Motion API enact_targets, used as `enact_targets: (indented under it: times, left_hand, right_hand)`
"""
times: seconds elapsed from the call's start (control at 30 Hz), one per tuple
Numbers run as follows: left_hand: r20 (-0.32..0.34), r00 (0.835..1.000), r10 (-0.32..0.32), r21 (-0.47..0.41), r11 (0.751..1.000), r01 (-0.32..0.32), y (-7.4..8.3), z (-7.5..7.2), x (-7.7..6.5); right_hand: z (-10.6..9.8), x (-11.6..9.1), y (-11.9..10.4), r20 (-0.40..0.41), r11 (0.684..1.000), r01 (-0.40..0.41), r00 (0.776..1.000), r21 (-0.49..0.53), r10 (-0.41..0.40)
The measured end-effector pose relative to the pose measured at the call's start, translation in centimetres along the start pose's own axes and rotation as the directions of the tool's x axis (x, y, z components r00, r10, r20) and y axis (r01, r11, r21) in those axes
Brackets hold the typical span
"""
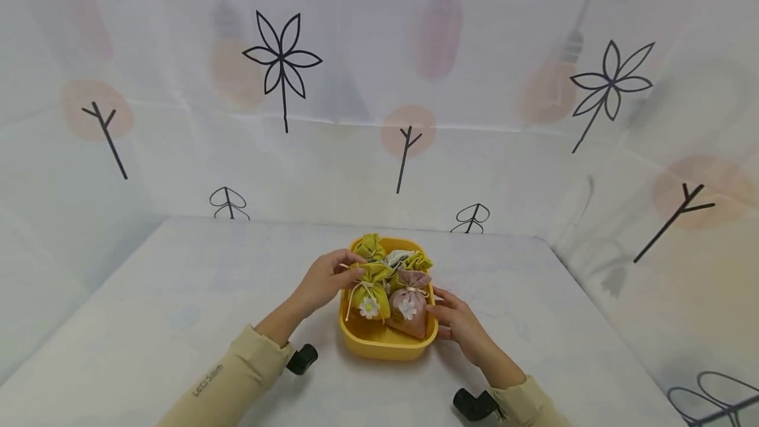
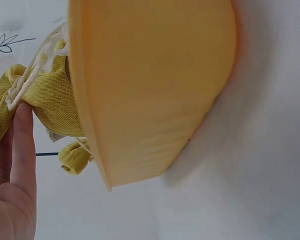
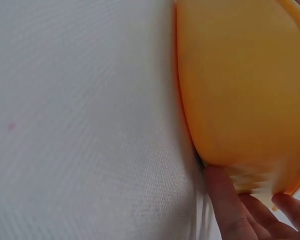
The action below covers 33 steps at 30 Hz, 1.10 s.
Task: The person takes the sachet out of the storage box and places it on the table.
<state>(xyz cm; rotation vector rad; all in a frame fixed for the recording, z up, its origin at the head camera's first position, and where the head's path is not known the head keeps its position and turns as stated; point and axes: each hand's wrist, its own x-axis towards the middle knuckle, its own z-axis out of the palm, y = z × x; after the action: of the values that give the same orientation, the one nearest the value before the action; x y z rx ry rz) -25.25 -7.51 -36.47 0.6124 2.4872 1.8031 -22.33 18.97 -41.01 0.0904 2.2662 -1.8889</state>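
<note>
A yellow plastic basket sits on the white table with several small drawstring pouches inside. My left hand pinches the gathered neck of a yellow-green pouch bearing a white flower; its pale cord hangs over the fingers in the left wrist view, where the pouch rises above the basket rim. Beside it leans a pink pouch, also with a white flower. Against the basket's right side, my right hand rests with its fingers spread; the right wrist view shows those fingertips along the outer wall.
Behind the front pouches lie a yellow-green pouch, another yellow-green one and a grey-white one. The white table extends around the basket. A patterned cloth hangs behind. Black devices are worn at both wrists.
</note>
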Motion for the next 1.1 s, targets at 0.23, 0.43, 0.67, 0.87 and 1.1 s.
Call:
enact_targets:
  times: [0.23, 0.43, 0.67, 0.87, 1.1]
  left_hand:
    - [-0.025, 1.0, -0.018, -0.009, 1.0, 0.017, 0.7, -0.5, 0.2]
    - [-0.028, 1.0, 0.003, -0.031, 0.999, -0.004, 1.7, -1.2, 0.1]
    - [-0.047, 0.999, 0.024, -0.014, 1.0, -0.024, 2.8, -2.1, -0.1]
    - [-0.063, 0.998, 0.028, 0.01, 1.0, -0.027, 3.4, -3.1, -0.2]
    - [-0.1, 0.995, 0.03, 0.029, 0.999, -0.027, 3.5, -4.5, -0.3]
  right_hand:
    - [0.0, 0.1, 0.0, 0.004, 1.0, -0.004, 1.0, -0.001, 0.004]
    - [-0.1, 0.0, 0.0, 0.003, 1.0, 0.001, 1.0, -0.006, -0.001]
    - [0.2, 0.0, 0.1, -0.013, 1.0, -0.017, 1.0, -0.013, 0.016]
    - [0.3, -0.1, 0.1, -0.017, 1.0, -0.019, 1.0, -0.013, 0.019]
    - [0.2, 0.1, 0.1, -0.019, 1.0, -0.014, 1.0, -0.013, 0.013]
